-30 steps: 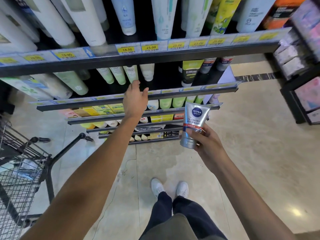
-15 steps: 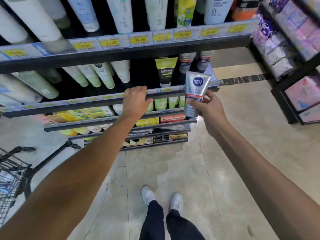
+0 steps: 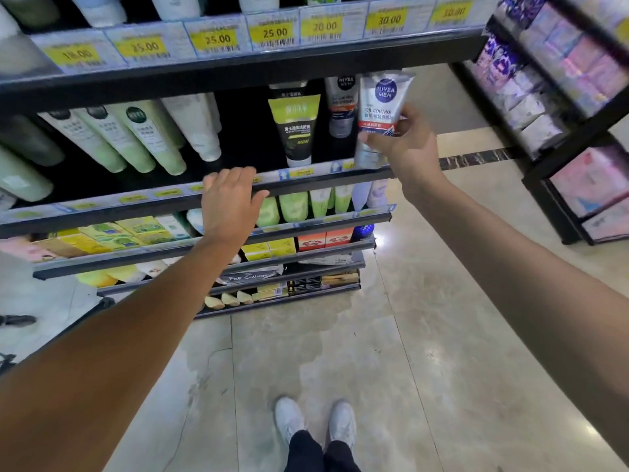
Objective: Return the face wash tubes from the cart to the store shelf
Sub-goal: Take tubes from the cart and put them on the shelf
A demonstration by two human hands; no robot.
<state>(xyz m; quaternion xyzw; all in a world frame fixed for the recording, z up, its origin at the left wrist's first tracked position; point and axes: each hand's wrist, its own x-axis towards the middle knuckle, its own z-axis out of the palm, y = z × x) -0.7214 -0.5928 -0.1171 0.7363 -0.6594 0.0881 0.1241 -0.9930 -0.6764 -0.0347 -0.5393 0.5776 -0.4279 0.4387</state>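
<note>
Right hand (image 3: 410, 144) fingers pinch tube (image 3: 379, 117), long axis upright, cap down, at shelf (image 3: 306, 180) edge; open slot just behind, beside matching tube (image 3: 341, 105); left hand (image 3: 229, 202) flat on rail, fingers relaxed.

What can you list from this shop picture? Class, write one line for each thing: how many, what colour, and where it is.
Nivea Men tube: one, silver-white with red band, held at the shelf's right end.
Second Nivea Men tube: one, grey-white, standing on that shelf just left of the held tube.
Green and black tube: one, left of the second Nivea tube.
Pale green tubes: several, same shelf, left part.
Price labels: a row, yellow, on the upper shelf edge.
Boxes: several, yellow-green, lower shelf.
Floor: beige tiles.
White shoes: two, bottom centre.
Left hand: rests on the shelf edge.
Right hand: fingers grip the held tube.
</note>
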